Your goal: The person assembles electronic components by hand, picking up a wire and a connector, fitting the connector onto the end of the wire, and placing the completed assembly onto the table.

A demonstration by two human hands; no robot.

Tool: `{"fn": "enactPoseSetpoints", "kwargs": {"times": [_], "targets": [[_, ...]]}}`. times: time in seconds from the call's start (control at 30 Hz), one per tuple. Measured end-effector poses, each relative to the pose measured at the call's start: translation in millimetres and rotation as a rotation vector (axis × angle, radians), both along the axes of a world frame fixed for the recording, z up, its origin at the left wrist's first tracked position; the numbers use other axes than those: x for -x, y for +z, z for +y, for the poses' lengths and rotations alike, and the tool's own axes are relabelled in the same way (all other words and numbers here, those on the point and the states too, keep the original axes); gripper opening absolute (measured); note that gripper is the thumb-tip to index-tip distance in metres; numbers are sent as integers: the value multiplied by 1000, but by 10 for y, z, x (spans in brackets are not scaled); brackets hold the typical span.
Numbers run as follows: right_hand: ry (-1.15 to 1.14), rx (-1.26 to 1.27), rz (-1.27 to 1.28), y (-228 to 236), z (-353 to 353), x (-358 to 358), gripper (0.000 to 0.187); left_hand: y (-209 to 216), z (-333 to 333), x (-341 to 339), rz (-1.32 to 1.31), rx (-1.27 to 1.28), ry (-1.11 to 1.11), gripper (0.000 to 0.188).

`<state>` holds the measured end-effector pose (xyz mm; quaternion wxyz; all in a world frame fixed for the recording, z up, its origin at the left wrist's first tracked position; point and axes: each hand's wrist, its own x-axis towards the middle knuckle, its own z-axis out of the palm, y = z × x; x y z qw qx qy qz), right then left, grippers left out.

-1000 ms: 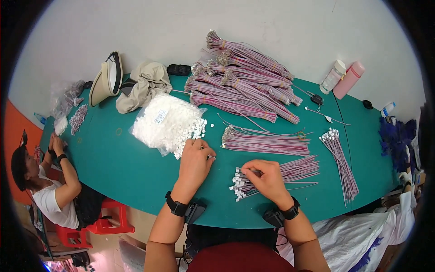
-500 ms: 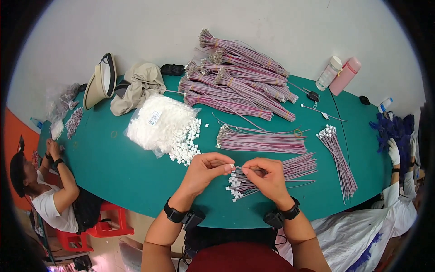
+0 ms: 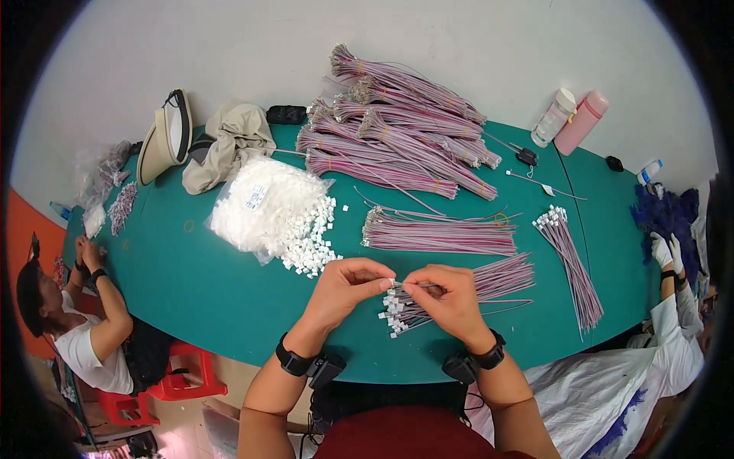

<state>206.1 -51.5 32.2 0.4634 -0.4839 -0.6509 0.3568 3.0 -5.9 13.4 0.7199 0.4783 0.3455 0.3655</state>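
My left hand (image 3: pixel 353 284) pinches a small white connector housing (image 3: pixel 392 281) between thumb and forefinger. Close against it, my right hand (image 3: pixel 447 294) grips the end of a thin wire; the fingertips of both hands nearly meet, and whether the wire sits inside the housing I cannot tell. Beneath my hands lies a bundle of pink and grey wires (image 3: pixel 505 279), with white housings (image 3: pixel 394 310) on its left ends. Farther back rests another wire bundle (image 3: pixel 443 232) with bare metal terminals on the left. Loose white housings (image 3: pixel 310 245) spill from a clear plastic bag (image 3: pixel 256 203) at left.
Tied wire bundles (image 3: pixel 397 138) are heaped at the back of the green table (image 3: pixel 206 306). A finished-looking bundle (image 3: pixel 572 271) lies right. Bottles (image 3: pixel 581 122) stand back right; a hat (image 3: pixel 167 141) and cloth (image 3: pixel 229 145) lie back left. People sit at both sides.
My right fingertips have moved slightly left, closer to the housing in my left hand. At the far right, another person's gloved hands have come closer together.
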Motion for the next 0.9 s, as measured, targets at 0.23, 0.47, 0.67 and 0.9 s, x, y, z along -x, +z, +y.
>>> {"fn": "enactPoseSetpoints", "kwargs": {"times": [0.23,0.47,0.67,0.9], "targets": [[-5,-58,-67,21,2,11,7,1,-5,5,-6,-6,16,13],[-4,28,10,-35,3,6,6,29,-24,5,169,-112,12,12],[38,157,69,-14,0,-27,6,22,-13,4,135,-71,-6,12],[-10,-9,-58,-64,-18,22,5,15,-21,-7,219,-111,22,13]]}}
